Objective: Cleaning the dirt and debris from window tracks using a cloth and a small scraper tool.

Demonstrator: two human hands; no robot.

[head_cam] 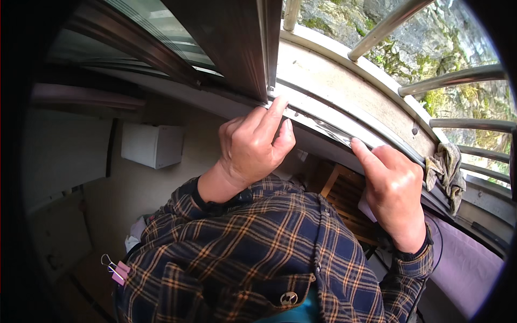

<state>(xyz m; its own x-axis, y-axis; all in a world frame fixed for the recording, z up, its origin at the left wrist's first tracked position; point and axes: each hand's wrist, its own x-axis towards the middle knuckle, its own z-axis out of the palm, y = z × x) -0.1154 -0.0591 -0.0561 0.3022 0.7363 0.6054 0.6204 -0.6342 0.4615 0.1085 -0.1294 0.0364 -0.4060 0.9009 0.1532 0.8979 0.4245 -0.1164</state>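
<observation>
The forefinger of my left hand [258,143] touches the window's bottom rail [297,115], right beside the corner of the dark metal sash [242,44]. Its thumb is held apart, and its other fingers curl in; nothing shows between thumb and forefinger. Further right, the forefinger of my right hand [391,185] rests at the end of a thin, shiny strip [331,131] lying along the rail. Whether the strip is film or metal is unclear. My right thumb is hidden. Small dark specks lie on the rail close to my left fingertip.
Outside the rail, a pale ledge [323,76] runs beneath curved metal bars [452,80], with a mossy rock face [440,48] beyond. A crumpled cloth [447,173] hangs at the right. Below are a wooden slatted piece [343,194], pink fabric [464,266] and a white box [151,145].
</observation>
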